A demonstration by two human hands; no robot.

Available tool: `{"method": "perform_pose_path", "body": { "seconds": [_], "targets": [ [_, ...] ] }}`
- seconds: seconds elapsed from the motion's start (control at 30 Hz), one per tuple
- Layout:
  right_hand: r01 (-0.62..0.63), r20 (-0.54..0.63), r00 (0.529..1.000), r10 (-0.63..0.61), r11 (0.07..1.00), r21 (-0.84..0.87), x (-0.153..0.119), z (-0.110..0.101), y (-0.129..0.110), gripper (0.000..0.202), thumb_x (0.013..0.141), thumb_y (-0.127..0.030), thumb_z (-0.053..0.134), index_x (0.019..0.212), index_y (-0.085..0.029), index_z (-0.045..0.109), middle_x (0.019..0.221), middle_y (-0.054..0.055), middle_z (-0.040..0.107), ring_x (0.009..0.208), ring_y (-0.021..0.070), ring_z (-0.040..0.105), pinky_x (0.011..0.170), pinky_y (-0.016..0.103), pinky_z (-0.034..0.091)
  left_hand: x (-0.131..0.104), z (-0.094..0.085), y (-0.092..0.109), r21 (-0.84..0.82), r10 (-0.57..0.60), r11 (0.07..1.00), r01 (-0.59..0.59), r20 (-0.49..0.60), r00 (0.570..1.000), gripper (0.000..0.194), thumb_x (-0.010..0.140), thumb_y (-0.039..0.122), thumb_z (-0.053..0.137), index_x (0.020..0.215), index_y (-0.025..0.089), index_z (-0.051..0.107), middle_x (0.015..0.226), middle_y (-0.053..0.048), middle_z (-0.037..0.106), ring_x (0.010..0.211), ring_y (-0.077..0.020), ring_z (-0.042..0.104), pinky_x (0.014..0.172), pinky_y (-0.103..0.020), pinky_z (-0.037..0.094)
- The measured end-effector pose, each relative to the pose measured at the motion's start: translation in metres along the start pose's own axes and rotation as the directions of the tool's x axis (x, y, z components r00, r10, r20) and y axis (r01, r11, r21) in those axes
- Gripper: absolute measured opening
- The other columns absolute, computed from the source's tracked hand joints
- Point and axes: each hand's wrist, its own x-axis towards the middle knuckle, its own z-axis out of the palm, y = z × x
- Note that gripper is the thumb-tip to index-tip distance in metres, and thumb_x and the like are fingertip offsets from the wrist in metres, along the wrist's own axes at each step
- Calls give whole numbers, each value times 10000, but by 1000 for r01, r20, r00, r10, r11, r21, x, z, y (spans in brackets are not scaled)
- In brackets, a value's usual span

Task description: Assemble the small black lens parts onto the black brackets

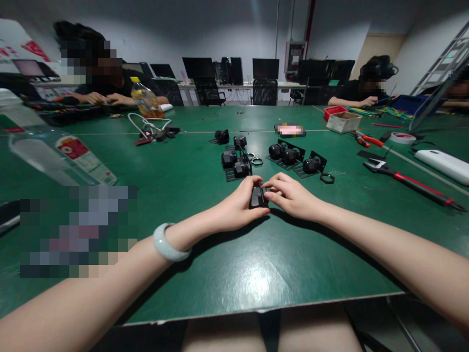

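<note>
My left hand point(246, 203) grips a black faceted plastic fitting point(257, 196) just above the green table, thumb on the near side and fingers on the far side. My right hand point(287, 195) closes its thumb and fingertips on the fitting's right side; any small part between them is hidden. Beyond my hands stand several similar black fittings on slotted brackets, one group point(241, 168) to the left and another point(290, 155) to the right. Loose hex nuts lie near them, including one dark nut point(327, 178) at the right and a nut point(257, 161) between the groups.
Right: red-handled cutters point(414, 183), orange-handled pliers point(364, 139), a tape roll point(402, 138) and a small box point(343, 122). Left: a large clear bottle point(54, 142), a yellow-capped drink bottle point(144, 100) and a white cable point(152, 122). Other people sit at the far left and right.
</note>
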Motion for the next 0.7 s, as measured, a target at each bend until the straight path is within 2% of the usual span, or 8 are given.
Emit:
{"method": "perform_pose_path", "body": {
  "seconds": [0.3,0.43,0.53,0.7],
  "targets": [
    [21,-41,999,-20,1000,18,0,-1,-1,242,805,-292,315,906,-157,489,838,50,486,811,130,448,742,287,361,0,-1,0,38,12,999,-12,11,1000,517,640,284,518,1077,141,282,1049,-84,383,990,-196,391,861,-339,322],
    [27,-10,1000,-26,997,75,-2,-2,0,232,762,-295,401,948,-168,460,898,53,467,818,130,458,730,290,385,0,-1,0,42,19,999,-20,19,1000,521,645,279,516,1084,136,275,1051,-85,380,984,-193,392,854,-332,329],
    [34,34,999,-38,991,126,-3,-2,-1,319,693,-281,502,990,-189,431,951,56,437,816,132,466,700,290,414,0,-1,0,33,23,999,-24,23,999,512,652,275,509,1085,136,273,1052,-87,380,982,-192,393,844,-331,337],
    [40,34,998,-46,989,143,-4,-2,-2,393,632,-242,563,994,-198,419,962,51,417,816,135,463,699,307,429,0,-1,0,19,26,999,-27,27,999,507,654,274,507,1083,134,275,1047,-86,385,976,-192,399,838,-330,340]
  ]
}}
